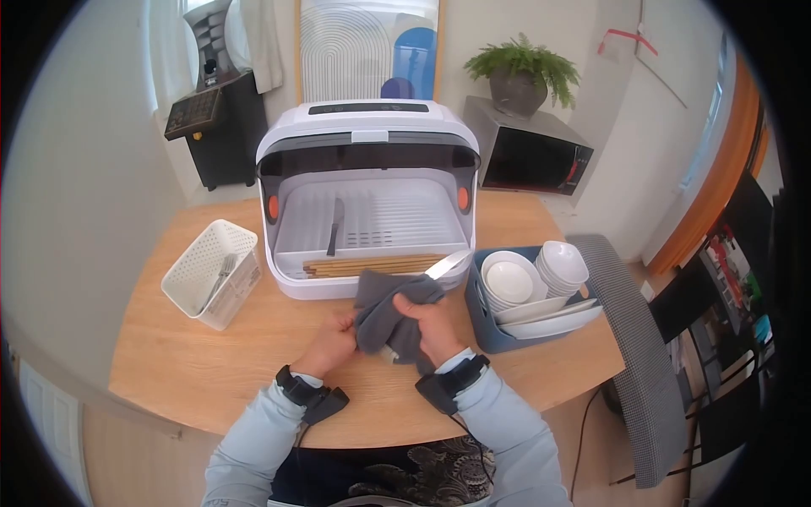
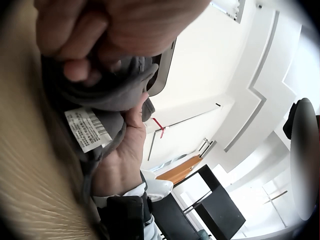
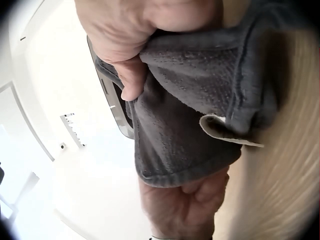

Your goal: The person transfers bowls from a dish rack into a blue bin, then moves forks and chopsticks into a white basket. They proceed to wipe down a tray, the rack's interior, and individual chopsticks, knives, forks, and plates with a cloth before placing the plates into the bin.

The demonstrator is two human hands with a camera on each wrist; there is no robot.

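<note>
Both hands hold a dark grey cloth (image 1: 389, 317) over the table, just in front of a white dish cabinet (image 1: 367, 110). Out of the cloth's upper right side sticks the blade of a knife (image 1: 449, 264); its handle is hidden in the folds. My left hand (image 1: 331, 342) grips the cloth's left edge with curled fingers. On the other side my right hand (image 1: 429, 328) clasps the cloth, its thumb (image 3: 133, 80) pressed on top. A white printed label (image 2: 86, 129) hangs from the cloth in the left wrist view.
Inside the raised-lid cabinet lie another knife (image 1: 336, 226) and several wooden chopsticks (image 1: 372, 266). Left stands a white perforated basket (image 1: 182, 283) with a fork (image 1: 221, 277). Right is a blue bin (image 1: 490, 334) with white bowls (image 1: 511, 279) and plates (image 1: 553, 321). Behind sits a microwave (image 1: 532, 156).
</note>
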